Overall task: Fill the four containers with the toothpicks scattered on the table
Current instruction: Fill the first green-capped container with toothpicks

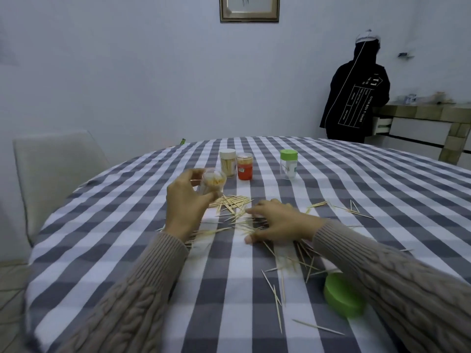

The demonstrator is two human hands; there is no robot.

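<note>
My left hand grips a clear open container packed with toothpicks, tilted toward me above the cloth. My right hand lies palm down with spread fingers on the scattered toothpicks in the middle of the table. More toothpicks lie near the front. Three capped containers stand behind: a white-capped one, an orange one and a clear one with a green cap. A loose green lid lies by my right forearm.
The round table carries a grey-and-white checked cloth. A pale chair stands at its left. A person in a black hooded top stands at the back right beside a tiled counter.
</note>
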